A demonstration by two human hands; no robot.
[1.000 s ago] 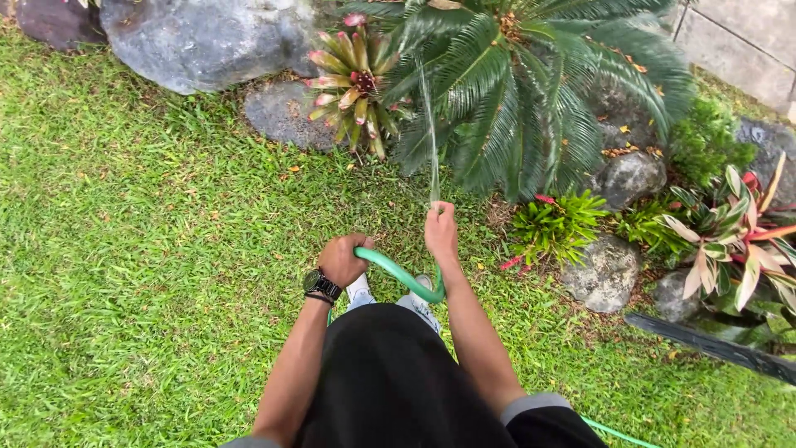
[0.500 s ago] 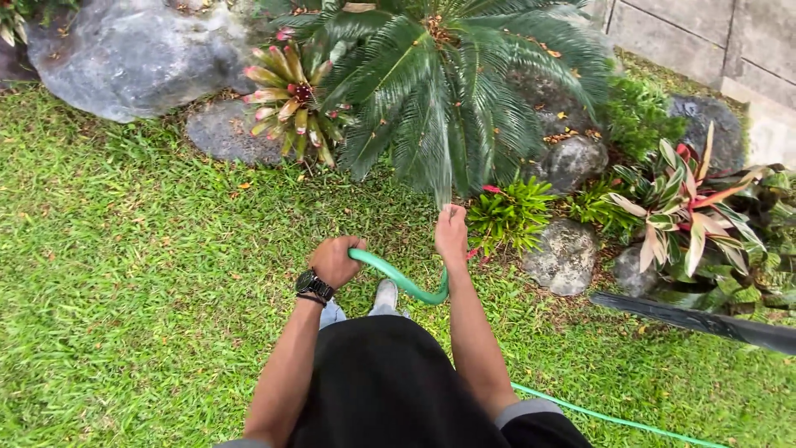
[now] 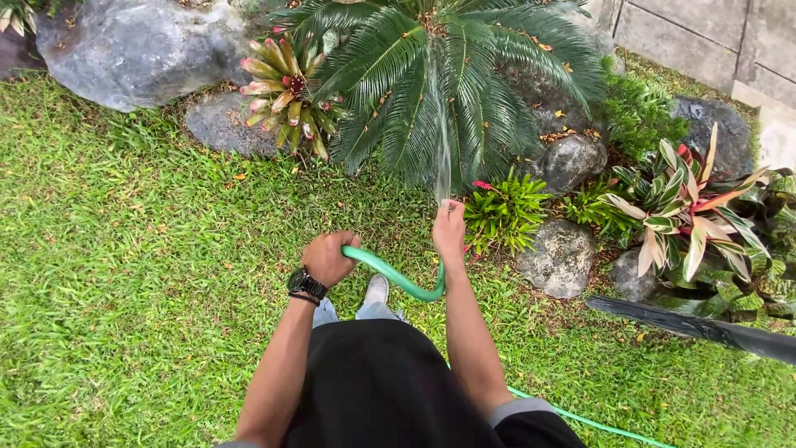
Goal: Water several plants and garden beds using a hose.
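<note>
A green garden hose (image 3: 396,277) curves between my two hands over the lawn. My right hand (image 3: 448,233) grips the hose's end, and a thin fan of water (image 3: 439,141) sprays forward from it onto a large palm-like plant (image 3: 448,83). My left hand (image 3: 327,259), with a black watch on its wrist, is closed around the hose a little further back. The rest of the hose trails away behind me across the grass (image 3: 605,427).
Large grey boulders (image 3: 141,50) and smaller rocks (image 3: 560,257) edge a planting bed with a red-tipped bromeliad (image 3: 286,91), a low green plant (image 3: 506,211) and pink-striped foliage (image 3: 688,207). A dark strip (image 3: 696,328) lies at the right. A paved wall (image 3: 705,33) is beyond.
The view has shifted slightly; the water spray now lands higher on the palm-like plant. Both hands keep their grip on the hose.
</note>
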